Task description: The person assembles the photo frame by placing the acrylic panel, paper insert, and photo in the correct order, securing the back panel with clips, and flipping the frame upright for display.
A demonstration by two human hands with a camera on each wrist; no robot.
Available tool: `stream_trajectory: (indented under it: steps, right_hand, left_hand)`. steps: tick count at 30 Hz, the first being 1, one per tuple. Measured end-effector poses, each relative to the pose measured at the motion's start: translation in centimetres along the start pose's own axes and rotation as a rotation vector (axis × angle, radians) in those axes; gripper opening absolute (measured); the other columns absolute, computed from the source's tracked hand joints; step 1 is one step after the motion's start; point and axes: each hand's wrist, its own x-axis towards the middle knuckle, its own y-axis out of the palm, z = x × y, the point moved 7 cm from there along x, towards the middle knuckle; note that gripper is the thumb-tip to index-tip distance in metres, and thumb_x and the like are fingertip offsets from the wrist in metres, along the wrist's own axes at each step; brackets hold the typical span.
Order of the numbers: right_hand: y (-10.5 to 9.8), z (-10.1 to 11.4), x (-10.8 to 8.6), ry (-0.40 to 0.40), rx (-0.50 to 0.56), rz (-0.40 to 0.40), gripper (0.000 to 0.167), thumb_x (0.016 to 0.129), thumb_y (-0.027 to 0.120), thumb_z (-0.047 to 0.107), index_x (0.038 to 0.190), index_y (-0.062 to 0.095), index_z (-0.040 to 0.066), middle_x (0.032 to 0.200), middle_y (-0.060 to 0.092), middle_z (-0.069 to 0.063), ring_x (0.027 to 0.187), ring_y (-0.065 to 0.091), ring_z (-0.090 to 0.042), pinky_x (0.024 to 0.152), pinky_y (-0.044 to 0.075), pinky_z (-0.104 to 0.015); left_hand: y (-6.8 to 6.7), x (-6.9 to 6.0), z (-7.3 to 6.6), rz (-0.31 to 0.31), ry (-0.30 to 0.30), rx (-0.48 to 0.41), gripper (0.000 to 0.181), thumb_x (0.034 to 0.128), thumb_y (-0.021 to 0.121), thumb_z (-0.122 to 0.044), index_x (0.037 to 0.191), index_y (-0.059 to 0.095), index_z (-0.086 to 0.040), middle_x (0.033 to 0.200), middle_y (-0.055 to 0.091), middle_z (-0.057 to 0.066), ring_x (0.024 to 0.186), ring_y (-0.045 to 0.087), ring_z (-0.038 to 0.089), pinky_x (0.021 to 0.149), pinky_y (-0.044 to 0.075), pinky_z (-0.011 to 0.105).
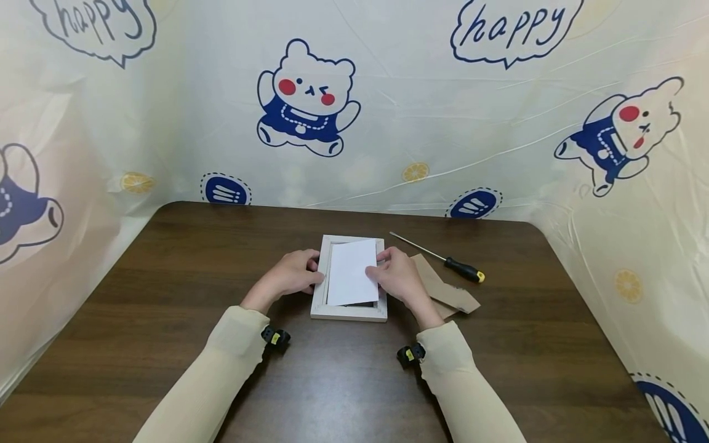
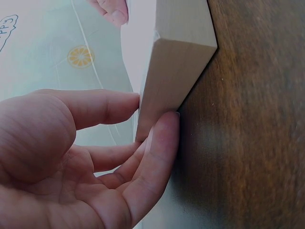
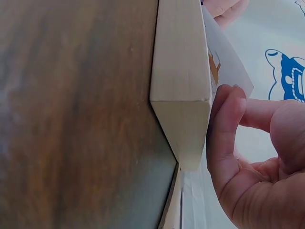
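2 bare hands, the left hand (image 1: pixel 289 272) and the right hand (image 1: pixel 397 277), were at opposite sides of a white frame (image 1: pixel 348 316) that lay flat on the dark brown worktop (image 1: pixel 312 381). The left hand gripped the near side of the frame, its thumb at the upper edge and its curled fingers low against the outer wall. The right hand pinched the edge of a blank white card (image 1: pixel 352 271) between thumb and fingers. The card was between the 2 hands, over the frame's opening and slightly askew to its border; the right wrist view showed it slanting up off the rim, with an orange-brown patch below it, too little exposed to identify. Just beyond the right hand, to its right, lay torn brown cardboard (image 1: pixel 453 295), partly hidden by that hand. Farther out, past the cardboard, a screwdriver (image 1: pixel 453 263) rested with its black and yellow handle turned away from the hands. 2 pale sleeves (image 1: pixel 218 369) covered the forearms, and 1 small black device (image 1: pixel 276 337) sat at each wrist
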Motion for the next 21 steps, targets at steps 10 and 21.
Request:
stream_trajectory:
  steps: [10,21]
  right_hand:
    - [0.33,-0.31,0.12,0.010,-0.045,-0.006,0.041,0.098,0.074,0.023,0.128,0.057,0.000,0.072,0.069,-0.008,0.053,0.063,-0.018,0.052,0.045,-0.027]
    - [0.52,-0.15,0.05,0.011,-0.091,-0.004,0.040,0.098,0.072,0.021,0.127,0.056,-0.001,0.059,0.062,-0.007,0.044,0.058,-0.016,0.048,0.043,-0.026]
  left_hand:
    - [0.02,-0.05,0.03,0.002,-0.004,-0.001,0.063,0.0989,0.067,-0.005,0.156,0.042,0.008,0.122,0.057,0.023,0.090,0.069,0.027,0.077,0.065,0.036]
    - [0.01,-0.11,0.02,0.001,-0.005,0.012,0.064,0.0983,0.067,-0.006,0.156,0.042,0.008,0.124,0.057,0.024,0.090,0.069,0.027,0.078,0.065,0.037]
